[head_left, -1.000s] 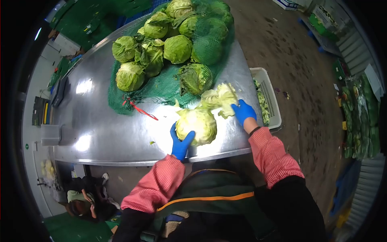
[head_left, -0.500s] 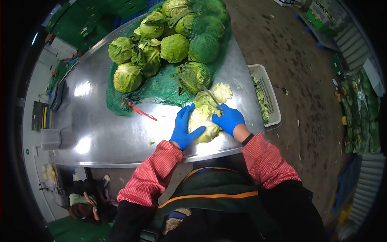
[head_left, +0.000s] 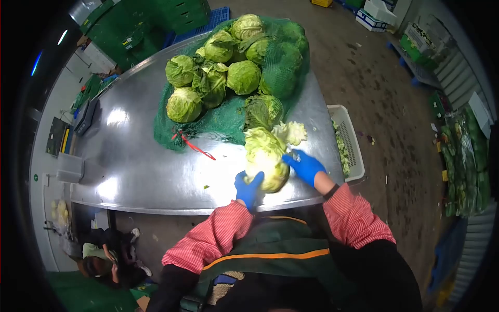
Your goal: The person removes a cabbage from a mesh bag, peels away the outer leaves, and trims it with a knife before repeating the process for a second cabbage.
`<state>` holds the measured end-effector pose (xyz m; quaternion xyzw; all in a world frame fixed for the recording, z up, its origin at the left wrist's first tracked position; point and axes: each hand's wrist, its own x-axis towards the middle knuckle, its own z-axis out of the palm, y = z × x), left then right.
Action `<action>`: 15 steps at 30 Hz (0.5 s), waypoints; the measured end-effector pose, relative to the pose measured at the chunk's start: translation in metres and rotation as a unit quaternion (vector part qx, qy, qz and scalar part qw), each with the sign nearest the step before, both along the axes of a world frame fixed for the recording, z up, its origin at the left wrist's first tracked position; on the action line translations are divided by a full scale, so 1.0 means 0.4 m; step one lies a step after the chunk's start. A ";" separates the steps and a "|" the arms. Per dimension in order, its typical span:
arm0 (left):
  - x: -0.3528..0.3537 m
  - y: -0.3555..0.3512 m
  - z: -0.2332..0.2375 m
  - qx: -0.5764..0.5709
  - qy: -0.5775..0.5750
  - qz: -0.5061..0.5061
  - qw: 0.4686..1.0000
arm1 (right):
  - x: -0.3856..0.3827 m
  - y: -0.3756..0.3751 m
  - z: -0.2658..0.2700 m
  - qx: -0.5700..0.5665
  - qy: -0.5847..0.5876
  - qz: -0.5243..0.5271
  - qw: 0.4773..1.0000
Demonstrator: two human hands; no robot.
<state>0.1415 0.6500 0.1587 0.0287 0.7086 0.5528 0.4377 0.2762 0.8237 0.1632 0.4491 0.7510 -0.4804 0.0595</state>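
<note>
A pale, trimmed cabbage (head_left: 266,156) is at the near edge of the metal table, slightly blurred. My left hand (head_left: 248,188), in a blue glove, grips its lower left side, thumb over the leaves. At its right side is my right hand (head_left: 305,165), also blue-gloved, with fingers bent together around something I cannot make out; no knife blade is plainly visible. Cut leaves (head_left: 292,133) lie just beyond, beside a darker green cabbage (head_left: 263,111). More cabbages (head_left: 243,77) rest on and in a green net bag (head_left: 223,127).
The metal table (head_left: 135,161) carries a red tie (head_left: 200,151) and, at the left, a clear container (head_left: 69,168). A white crate (head_left: 356,151) of leaves stands off the right edge. Another person (head_left: 99,255) is low at the lower left. Green crates (head_left: 182,14) stand behind.
The cabbage in my hands looks turned, its pale side up. My left hand has shifted to its lower left. The knife blade seen earlier by my right hand no longer shows. The view has shifted.
</note>
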 end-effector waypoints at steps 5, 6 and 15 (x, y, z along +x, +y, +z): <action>-0.097 0.008 0.058 -0.019 0.489 -0.287 0.823 | 0.022 -0.006 0.030 0.018 0.033 0.066 0.997; -0.119 0.039 0.024 0.062 0.550 -0.330 0.765 | 0.026 0.008 0.039 0.015 0.031 0.083 0.996; -0.098 0.157 0.027 0.021 0.470 -0.420 0.776 | 0.158 -0.135 -0.006 0.320 -0.105 0.012 0.941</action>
